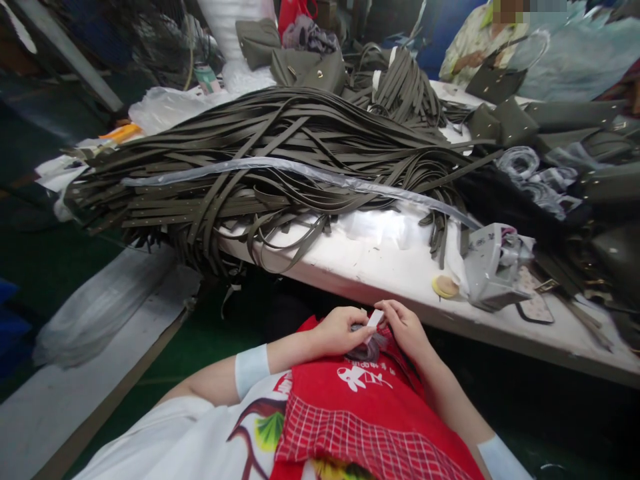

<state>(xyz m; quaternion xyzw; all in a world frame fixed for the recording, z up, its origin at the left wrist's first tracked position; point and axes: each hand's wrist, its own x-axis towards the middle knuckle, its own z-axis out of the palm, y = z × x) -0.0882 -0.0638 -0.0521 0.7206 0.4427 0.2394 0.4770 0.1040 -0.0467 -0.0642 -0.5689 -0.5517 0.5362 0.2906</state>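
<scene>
Both hands are close together in front of the red apron [350, 393], just below the table edge. My left hand [343, 330] is closed, its thumb and fingers pinching a small white strip [375, 319] and a bundle of grey threads or cords [369, 348]. On the other side, my right hand [403, 325] has its fingertips pinched at the upper end of the white strip. Whether the strip is a label or tape I cannot tell. Beyond the hands, a large heap of dark olive straps [280, 143] covers much of the table [345, 273].
A long translucent plastic strip [300, 170] lies across the straps. At right are a grey tape dispenser [493, 267], a yellow roll [445, 287], a phone [535, 303] and clear rolls [520, 163]. Olive bags [310, 70] stand behind; another person [470, 53] handles a bag.
</scene>
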